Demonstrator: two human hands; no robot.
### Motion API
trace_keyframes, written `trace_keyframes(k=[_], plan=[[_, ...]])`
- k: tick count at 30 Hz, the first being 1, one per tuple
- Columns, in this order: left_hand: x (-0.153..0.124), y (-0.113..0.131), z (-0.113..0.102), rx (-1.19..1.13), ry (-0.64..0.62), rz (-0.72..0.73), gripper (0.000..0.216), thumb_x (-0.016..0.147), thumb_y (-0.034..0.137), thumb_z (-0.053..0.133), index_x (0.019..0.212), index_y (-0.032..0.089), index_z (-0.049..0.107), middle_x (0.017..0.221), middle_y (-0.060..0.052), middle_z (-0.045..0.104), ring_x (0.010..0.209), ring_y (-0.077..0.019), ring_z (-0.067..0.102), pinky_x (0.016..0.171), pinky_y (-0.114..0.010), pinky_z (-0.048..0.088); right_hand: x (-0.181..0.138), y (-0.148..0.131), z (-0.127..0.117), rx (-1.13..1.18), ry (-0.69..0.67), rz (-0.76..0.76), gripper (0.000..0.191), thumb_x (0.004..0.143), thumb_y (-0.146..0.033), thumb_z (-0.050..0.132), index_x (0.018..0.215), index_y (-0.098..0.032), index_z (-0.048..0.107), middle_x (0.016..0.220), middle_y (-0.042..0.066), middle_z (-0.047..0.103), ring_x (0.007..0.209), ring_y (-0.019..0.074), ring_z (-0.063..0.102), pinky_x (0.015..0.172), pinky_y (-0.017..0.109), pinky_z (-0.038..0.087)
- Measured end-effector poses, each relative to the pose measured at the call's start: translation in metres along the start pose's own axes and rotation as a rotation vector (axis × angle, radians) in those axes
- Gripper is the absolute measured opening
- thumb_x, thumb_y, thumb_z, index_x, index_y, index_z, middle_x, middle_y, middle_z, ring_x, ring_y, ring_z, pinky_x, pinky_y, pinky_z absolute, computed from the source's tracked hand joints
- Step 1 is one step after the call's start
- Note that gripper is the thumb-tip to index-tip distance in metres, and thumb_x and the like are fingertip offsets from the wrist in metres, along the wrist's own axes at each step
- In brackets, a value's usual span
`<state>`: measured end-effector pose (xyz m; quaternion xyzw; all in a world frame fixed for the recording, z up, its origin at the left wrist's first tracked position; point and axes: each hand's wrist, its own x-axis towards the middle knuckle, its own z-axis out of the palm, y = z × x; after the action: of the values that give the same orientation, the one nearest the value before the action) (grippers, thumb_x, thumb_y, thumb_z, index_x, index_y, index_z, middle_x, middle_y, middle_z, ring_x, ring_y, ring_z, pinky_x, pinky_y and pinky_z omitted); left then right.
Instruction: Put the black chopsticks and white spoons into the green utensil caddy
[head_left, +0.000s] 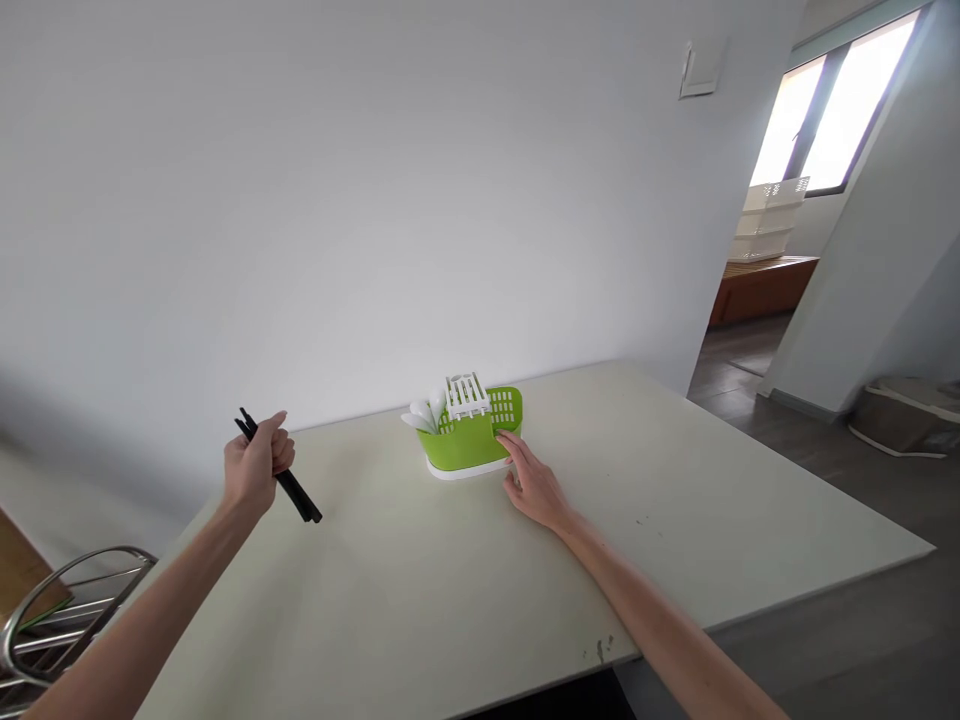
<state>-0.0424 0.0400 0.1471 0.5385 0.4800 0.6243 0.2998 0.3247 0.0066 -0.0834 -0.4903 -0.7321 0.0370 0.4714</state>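
A green cutlery holder (pixel 469 440) with a white base and a white grid insert stands on the pale table (pixel 420 590), close to the wall. White spoons (pixel 424 412) stick out of its left side. My right hand (pixel 531 482) rests on the table with its fingers stretched out, the fingertips touching the holder's right side. My left hand (pixel 257 464) is raised over the table's left part, closed round a bundle of black chopsticks (pixel 289 483) that point down and to the right.
A metal wire rack (pixel 52 620) sits at the lower left beside the table. The table's right edge borders a dark wooden floor. Stacked white baskets (pixel 769 218) stand on a wooden bench by a window at the far right.
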Motion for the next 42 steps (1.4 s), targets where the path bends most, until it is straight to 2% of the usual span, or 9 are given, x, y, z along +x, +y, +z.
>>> trace_keyframes(k=[8,17,23,32,35,39,42], plan=[[-0.015,-0.032,-0.01,0.045,-0.086,-0.012,0.059,0.084,0.04,0.071,0.058,0.025,0.02,0.051,0.009,0.016,0.041,-0.0073,0.018,0.038,-0.028,0.017,-0.002,0.0,-0.002,-0.008,-0.016,-0.003,0.077,0.09,-0.007,0.043,0.164,-0.027,0.028,0.164,0.013,0.042,0.102,0.0207,0.069,0.074,0.034,0.061],[-0.019,-0.043,-0.011,-0.011,-0.121,-0.063,0.061,0.086,0.039,0.074,0.055,0.025,0.023,0.053,0.008,0.017,0.043,-0.0081,0.017,0.04,-0.029,0.016,-0.002,0.001,-0.002,0.002,-0.019,0.011,0.077,0.089,-0.008,0.043,0.163,-0.027,0.029,0.165,0.012,0.041,0.1,0.0197,0.068,0.076,0.034,0.061],[-0.022,-0.049,-0.014,-0.036,-0.1,-0.088,0.06,0.087,0.039,0.072,0.054,0.024,0.024,0.054,0.008,0.016,0.045,-0.0084,0.016,0.041,-0.028,0.016,-0.002,0.001,-0.003,0.023,-0.023,0.011,0.075,0.09,-0.008,0.042,0.162,-0.027,0.03,0.165,0.012,0.041,0.1,0.0194,0.067,0.078,0.035,0.061],[-0.026,-0.069,-0.015,0.071,-0.163,-0.096,0.057,0.09,0.047,0.067,0.059,0.026,0.024,0.057,0.008,0.017,0.047,-0.0101,0.018,0.044,-0.028,0.017,-0.002,0.0,-0.004,0.019,-0.024,0.018,0.075,0.09,-0.008,0.042,0.161,-0.027,0.03,0.164,0.013,0.041,0.097,0.0185,0.067,0.074,0.034,0.06],[-0.029,-0.08,-0.018,0.229,-0.232,-0.125,0.058,0.091,0.056,0.061,0.062,0.026,0.022,0.056,0.007,0.019,0.049,-0.0109,0.02,0.047,-0.028,0.021,-0.002,0.001,-0.004,0.019,-0.025,0.012,0.074,0.09,-0.007,0.042,0.161,-0.027,0.031,0.164,0.013,0.041,0.097,0.0186,0.067,0.075,0.034,0.06],[-0.034,-0.097,-0.032,0.725,-0.276,-0.152,0.055,0.085,0.064,0.061,0.063,0.026,0.028,0.053,0.005,0.029,0.05,-0.0129,0.029,0.05,-0.029,0.022,-0.001,0.001,-0.004,0.023,-0.026,0.013,0.074,0.09,-0.007,0.042,0.16,-0.028,0.03,0.164,0.013,0.041,0.096,0.0181,0.067,0.073,0.033,0.06],[-0.037,-0.111,-0.049,0.991,-0.294,-0.114,0.049,0.086,0.068,0.051,0.065,0.025,0.037,0.053,0.004,0.034,0.05,-0.0159,0.036,0.05,-0.029,0.024,-0.001,0.0,-0.004,0.031,-0.027,0.013,0.075,0.09,-0.006,0.042,0.16,-0.028,0.03,0.164,0.012,0.04,0.096,0.0179,0.067,0.073,0.033,0.06]])
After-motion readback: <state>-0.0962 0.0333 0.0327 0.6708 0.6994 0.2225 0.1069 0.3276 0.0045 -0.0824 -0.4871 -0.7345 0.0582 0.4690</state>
